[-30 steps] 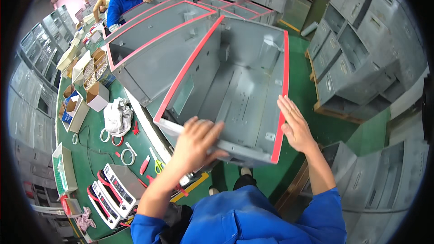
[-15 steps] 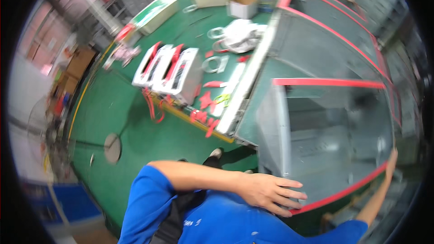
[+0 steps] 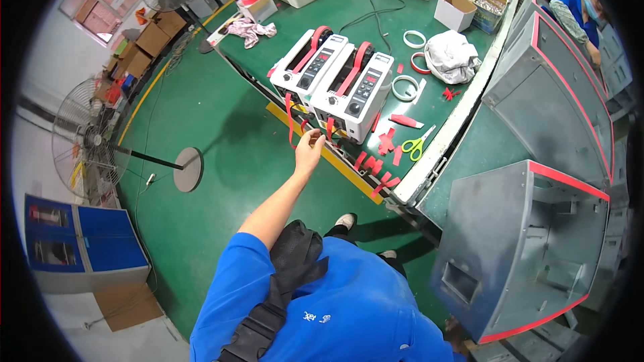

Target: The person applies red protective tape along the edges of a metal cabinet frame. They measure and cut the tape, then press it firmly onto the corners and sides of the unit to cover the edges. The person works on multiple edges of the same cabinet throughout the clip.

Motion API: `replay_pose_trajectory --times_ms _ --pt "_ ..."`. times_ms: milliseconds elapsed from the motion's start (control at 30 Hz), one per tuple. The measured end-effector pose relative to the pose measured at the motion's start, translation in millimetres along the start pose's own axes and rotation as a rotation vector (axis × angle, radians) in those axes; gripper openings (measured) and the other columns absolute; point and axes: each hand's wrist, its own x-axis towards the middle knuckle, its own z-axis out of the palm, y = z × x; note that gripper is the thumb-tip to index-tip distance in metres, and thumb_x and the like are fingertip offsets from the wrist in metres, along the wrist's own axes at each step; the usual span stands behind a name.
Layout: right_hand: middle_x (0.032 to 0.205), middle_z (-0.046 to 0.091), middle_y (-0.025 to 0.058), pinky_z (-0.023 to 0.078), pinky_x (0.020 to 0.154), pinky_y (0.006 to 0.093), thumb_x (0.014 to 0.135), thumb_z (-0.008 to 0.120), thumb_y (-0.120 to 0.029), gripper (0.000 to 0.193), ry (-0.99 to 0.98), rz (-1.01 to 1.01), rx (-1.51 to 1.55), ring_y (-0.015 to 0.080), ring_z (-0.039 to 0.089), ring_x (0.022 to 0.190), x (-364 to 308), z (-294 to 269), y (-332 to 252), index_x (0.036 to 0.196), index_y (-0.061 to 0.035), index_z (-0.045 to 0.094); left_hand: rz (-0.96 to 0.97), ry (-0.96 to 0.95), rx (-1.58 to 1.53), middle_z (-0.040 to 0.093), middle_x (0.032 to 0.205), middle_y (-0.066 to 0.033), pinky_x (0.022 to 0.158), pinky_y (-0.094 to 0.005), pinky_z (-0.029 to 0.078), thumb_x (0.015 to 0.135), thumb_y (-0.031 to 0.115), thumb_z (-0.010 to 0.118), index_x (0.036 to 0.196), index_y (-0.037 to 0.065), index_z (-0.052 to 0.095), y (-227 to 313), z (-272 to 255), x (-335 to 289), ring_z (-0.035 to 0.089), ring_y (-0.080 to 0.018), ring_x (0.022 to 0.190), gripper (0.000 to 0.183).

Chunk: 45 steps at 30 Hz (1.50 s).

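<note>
Left hand, one: fingers curled beneath the dispensers' front; whether they grasp tape cannot be told. White box-shaped tape dispensers, two. Glossy red tape rolls, two, one per dispenser. Yellow-green-handled scissors, one pair. Red-handled cutter, one. Dispensers: side by side at the green tabletop's near edge, dark control panels on top, red strips dangling in front.

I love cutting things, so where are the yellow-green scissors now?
In the head view, right of centre, the yellow-green scissors lie on the green table, right of some red tape pieces and left of the table's pale edge strip.
</note>
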Motion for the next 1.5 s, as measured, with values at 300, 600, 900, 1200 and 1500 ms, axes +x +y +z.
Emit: replay_pose_trajectory --times_ms 300,600,900,1200,1500 --pt "0.1 0.059 0.0154 0.041 0.085 0.0321 0.089 0.041 -0.029 0.035 -0.768 0.757 0.169 0.0231 0.055 0.097 -179.9 146.7 -70.5 0.099 0.0001 0.058 0.152 -0.359 0.096 0.06 0.078 -0.008 0.067 -0.0291 0.044 0.074 0.015 0.067 0.078 0.001 0.055 -16.8 -11.2 36.1 0.057 -0.0191 0.072 0.019" --pt "0.108 0.056 0.0155 0.044 0.084 0.0331 0.076 0.062 -0.01 0.036 -0.458 -0.216 0.359 0.027 0.055 0.097 -100.7 118.7 -339.9 0.11 -0.0018 0.053 0.481 -1.23 -0.142 0.056 0.078 -0.0114 0.064 -0.0337 0.046 0.077 0.009 0.062 0.082 0.002 0.053 30.3 -39.8 -55.4 0.057 -0.0278 0.073 0.012" --pt "0.077 0.056 0.0076 0.045 0.059 0.0322 0.069 0.066 -0.001 0.013 -0.319 -0.543 0.254 0.023 0.056 0.069 -90.3 67.0 -381.3 0.078 -0.0031 0.057 0.532 -1.395 -0.319 0.058 0.076 -0.0088 0.059 -0.0307 0.047 0.077 0.01 0.062 0.089 0.003 0.055 129.7 -16.2 -100.1 0.059 -0.0227 0.065 0.015" --pt "0.075 0.053 0.007 0.042 0.059 0.0265 0.068 0.065 0.005 0.014 0.151 -0.349 0.172 0.0172 0.052 0.065 -90.5 -102.6 -336.2 0.078 -0.0031 0.058 0.757 -1.582 -0.132 0.065 0.08 -0.01 0.061 -0.0305 0.049 0.074 0.009 0.064 0.097 0.003 0.062 182.6 12.2 -100.9 0.062 -0.0223 0.067 0.024" --pt "0.084 0.054 0.0049 0.048 0.055 0.0188 0.081 0.057 0.0 0.013 0.286 -0.023 0.537 0.0078 0.054 0.066 -91.8 -157.6 -270.5 0.093 0.0023 0.059 0.373 -1.485 -0.17 0.063 0.072 -0.0053 0.057 -0.0221 0.047 0.083 0.007 0.058 0.093 -0.003 0.061 287.4 55.8 -87.6 0.058 -0.0093 0.063 0.015"
